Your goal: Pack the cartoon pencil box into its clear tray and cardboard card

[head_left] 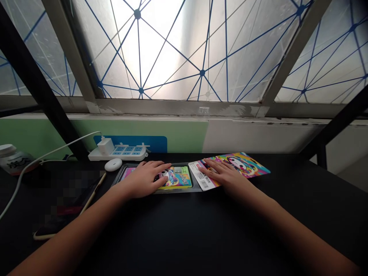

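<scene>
Left hand over the plastic tray, right hand on the backing card

Both hands lie palm down, fingers extended and a little parted; they rest on things rather than grasp them, and nothing is lifted. Under them spreads a black desktop, beneath a patterned window. Largest of the packaging is the backing card, cartoon print facing up, slanting away to the right, its near part under the right hand. Just to its left is the shallow see-through tray, crossed by the left hand; the card's white end seems to lap the tray's right end, and whether they are joined there cannot be told. Smaller again, the bright cartoon-printed pack sits within the tray, its left part hidden by the left hand. Judging by how things lie, the uncovering looks done: the card is aside and the pack's front shows. Pack and tray do not look separated yet, and no loose contents are visible. Smallest, the card's barcode faces up beside the right hand.
</scene>
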The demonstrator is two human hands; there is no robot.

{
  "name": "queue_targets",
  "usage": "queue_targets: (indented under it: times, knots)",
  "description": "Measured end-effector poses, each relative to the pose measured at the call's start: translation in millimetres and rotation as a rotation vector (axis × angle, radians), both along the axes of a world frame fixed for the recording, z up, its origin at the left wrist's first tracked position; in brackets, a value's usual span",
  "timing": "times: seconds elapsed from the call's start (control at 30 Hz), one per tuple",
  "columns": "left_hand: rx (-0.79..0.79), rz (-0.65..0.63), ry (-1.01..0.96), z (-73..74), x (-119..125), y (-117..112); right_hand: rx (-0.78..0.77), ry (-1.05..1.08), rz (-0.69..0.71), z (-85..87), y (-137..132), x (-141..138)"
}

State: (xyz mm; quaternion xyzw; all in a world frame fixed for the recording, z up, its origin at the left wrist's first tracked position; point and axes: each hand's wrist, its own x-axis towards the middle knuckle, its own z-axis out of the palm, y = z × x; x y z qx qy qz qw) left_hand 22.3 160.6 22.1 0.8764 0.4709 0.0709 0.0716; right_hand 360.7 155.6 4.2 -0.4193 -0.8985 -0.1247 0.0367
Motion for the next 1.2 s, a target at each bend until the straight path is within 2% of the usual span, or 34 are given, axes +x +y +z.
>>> queue_targets:
  times: [0.23, 0.4, 0.57, 0.7, 0.9, 1.03, 1.1, 1.2]
  knots:
    - [0.011, -0.003, -0.028, -0.6, -2, 0, 0.047, 0.0, 0.03, -3.5, 8, 5]
    - [0.029, 0.016, -0.069, -1.8, 4, -2, -0.001, 0.03, -0.005, -4.6, -10, -15]
    - [0.047, 0.056, -0.147, -5.6, 25, -15, -0.07, 0.055, -0.028, -11.7, -32, -42]
    - [0.01, 0.062, -0.225, -6.6, 41, -27, -0.103, 0.032, -0.03, -10.0, -46, -53]
    - [-0.08, 0.061, -0.494, 2.3, 69, -34, -0.066, 0.009, -0.017, -12.1, -65, -67]
    - [-0.108, 0.024, -0.65, 8.7, 83, -34, -0.035, 0.102, -0.044, -17.3, -66, -66]
    - [-0.073, 0.01, -0.693, 12.0, 82, -34, -0.06, 0.138, -0.065, -17.2, -64, -62]
    - [-0.023, 0.002, -0.681, 15.8, 66, -35, -0.13, 0.154, -0.078, -12.5, -60, -55]
